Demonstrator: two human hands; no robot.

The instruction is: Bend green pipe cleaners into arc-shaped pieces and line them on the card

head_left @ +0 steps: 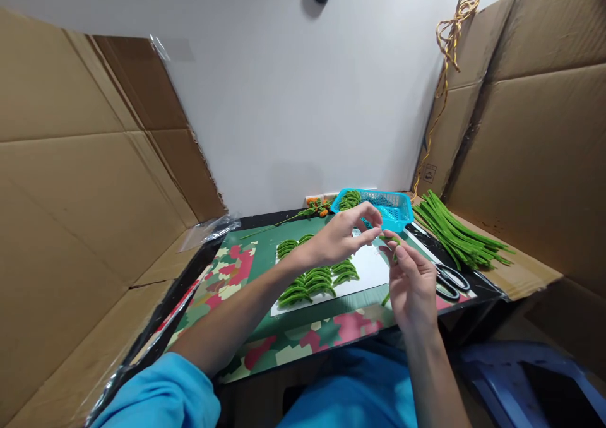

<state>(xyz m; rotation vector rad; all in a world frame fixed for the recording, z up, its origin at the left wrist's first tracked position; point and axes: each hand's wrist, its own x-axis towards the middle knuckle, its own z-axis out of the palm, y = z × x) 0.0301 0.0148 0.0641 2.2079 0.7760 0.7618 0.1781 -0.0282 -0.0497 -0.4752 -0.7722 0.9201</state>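
Note:
My right hand (413, 278) grips a bent green pipe cleaner (396, 242) between thumb and fingers, above the front right of the mat. From the left, my left hand (341, 233) reaches across, its thumb and fingertips pinched at the near end of the same pipe cleaner. Part of the pipe cleaner is hidden by the fingers. Under my left forearm lies a white sheet (372, 267) with rows of short curved green pipe-cleaner pieces (318, 281) on it. My forearm and hand cover some of these.
A blue basket (402, 208) with green pieces stands at the back, beside orange and green pipe-cleaner flowers (322, 206). Long green pipe cleaners (454, 229) lie at the right, near black-handled scissors (452, 281). Cardboard walls (534, 118) flank the table; a plastic bag (213, 227) lies left.

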